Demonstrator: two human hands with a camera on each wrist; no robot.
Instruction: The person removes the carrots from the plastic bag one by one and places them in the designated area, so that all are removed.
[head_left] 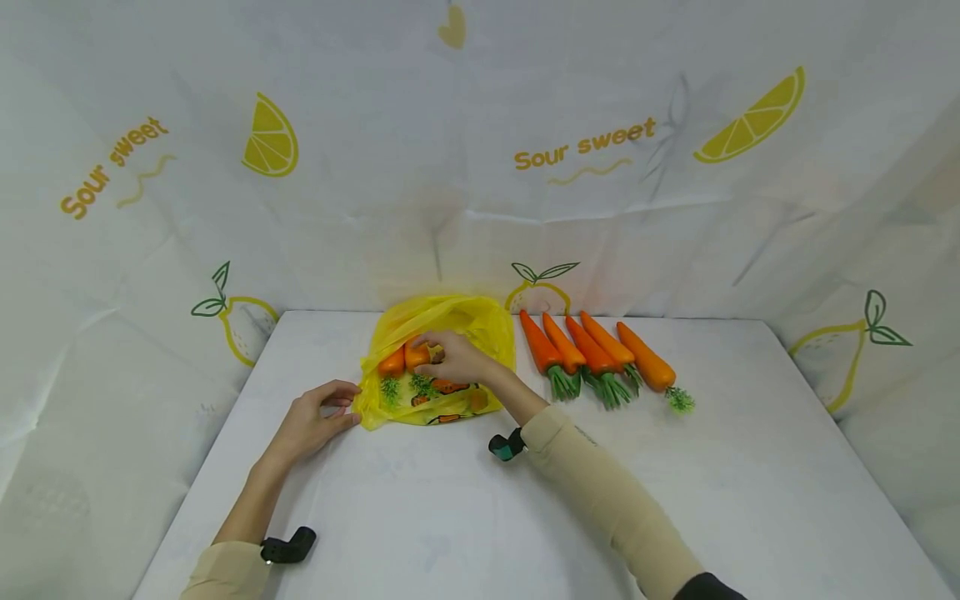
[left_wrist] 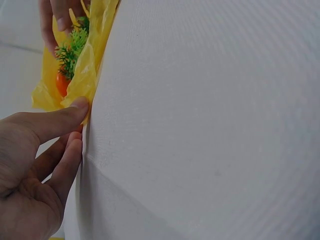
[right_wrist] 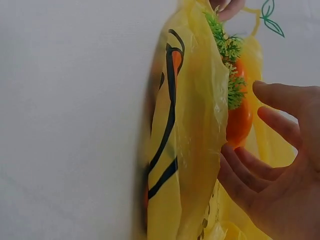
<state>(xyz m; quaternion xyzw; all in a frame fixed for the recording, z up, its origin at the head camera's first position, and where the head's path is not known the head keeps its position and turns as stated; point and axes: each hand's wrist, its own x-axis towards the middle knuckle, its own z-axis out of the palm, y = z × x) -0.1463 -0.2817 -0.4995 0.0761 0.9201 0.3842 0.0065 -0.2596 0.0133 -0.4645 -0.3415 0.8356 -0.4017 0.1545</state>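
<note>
A yellow plastic bag (head_left: 486,321) lies at the back of the table with its mouth toward me. Inside it are orange carrots (head_left: 392,363) with feathery green tops (left_wrist: 73,51). My left hand (head_left: 315,421) pinches the left edge of the bag's mouth between thumb and fingers, as the left wrist view also shows. Over the bag's opening is my right hand (head_left: 459,358), close to the carrots. In the right wrist view its thumb and fingers (right_wrist: 277,120) are spread apart, and the lower fingertips meet the bag's rim beside a carrot (right_wrist: 240,125).
To the right of the bag, several carrots (head_left: 534,342) with green stalks lie side by side. The rightmost carrot (head_left: 647,358) has a feathery top. A white cloth with printed lemons hangs behind the white table (head_left: 420,517).
</note>
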